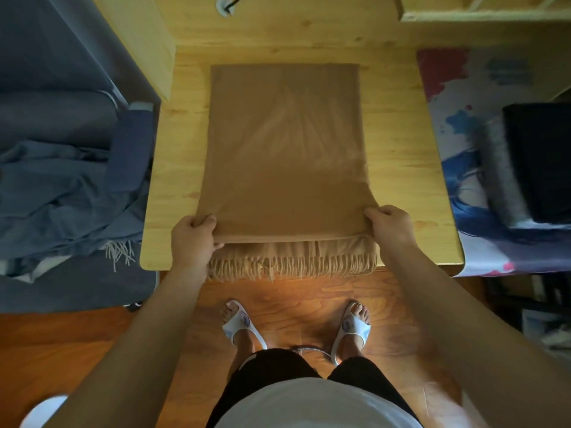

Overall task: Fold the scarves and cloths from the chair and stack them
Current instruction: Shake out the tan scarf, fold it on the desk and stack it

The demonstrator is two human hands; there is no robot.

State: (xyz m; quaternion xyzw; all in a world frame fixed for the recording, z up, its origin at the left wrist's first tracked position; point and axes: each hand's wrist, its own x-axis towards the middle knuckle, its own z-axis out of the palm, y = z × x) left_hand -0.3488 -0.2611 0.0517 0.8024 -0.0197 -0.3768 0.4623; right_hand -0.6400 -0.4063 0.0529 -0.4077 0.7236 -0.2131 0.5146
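A tan fringed scarf [284,156] lies flat on the wooden table [401,168], folded in layers, with its fringe [290,264] hanging over the near edge. My left hand [193,239] grips the near left corner of the top layer. My right hand [391,227] grips the near right corner. On the chair [129,149] to the left lies a heap of blue-grey cloths [58,199], one of them with a pale fringe [119,253].
A colourful mat [448,97] covers the table's right end, with a dark folded cloth [537,159] and a grey one on it. A wooden shelf [482,7] stands at the back right. A cable hole [224,4] is at the back. My sandalled feet stand on the wooden floor.
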